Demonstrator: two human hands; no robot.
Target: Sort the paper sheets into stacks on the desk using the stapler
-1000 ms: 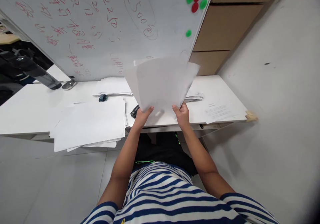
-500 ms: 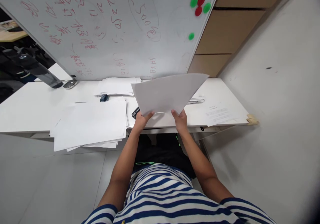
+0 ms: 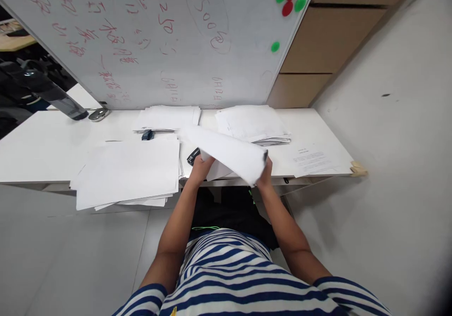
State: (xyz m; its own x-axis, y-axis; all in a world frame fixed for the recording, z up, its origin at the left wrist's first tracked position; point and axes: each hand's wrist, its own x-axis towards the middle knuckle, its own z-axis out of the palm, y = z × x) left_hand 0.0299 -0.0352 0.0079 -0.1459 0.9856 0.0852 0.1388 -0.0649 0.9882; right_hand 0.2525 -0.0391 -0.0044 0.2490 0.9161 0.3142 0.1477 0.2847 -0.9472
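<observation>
A white sheet of paper (image 3: 229, 149), curved and tilted, is held above the front part of the desk; whether it is one sheet or several I cannot tell. My left hand (image 3: 202, 169) is closed on its near left part, with the fingertips hidden behind the paper. At its right end, my right hand (image 3: 265, 172) grips the edge, mostly covered by the paper. A small dark patch shows at that corner, too blurred to name. Just left of my left hand lies a black stapler-like object (image 3: 193, 156). More white paper shows below the held paper.
A large paper pile (image 3: 127, 172) overhangs the desk's front edge. Two more stacks, one left (image 3: 169, 117) and one right (image 3: 252, 122), lie by the whiteboard (image 3: 141, 85). A dark clip (image 3: 147, 135), mouse (image 3: 99, 114), bottle (image 3: 67, 104) and printed sheet (image 3: 310, 159) are also there.
The paper, upright and fanned out before, has tipped down and now curves toward the right. My right hand has moved slightly right and turned, and the right back stack has come into view.
</observation>
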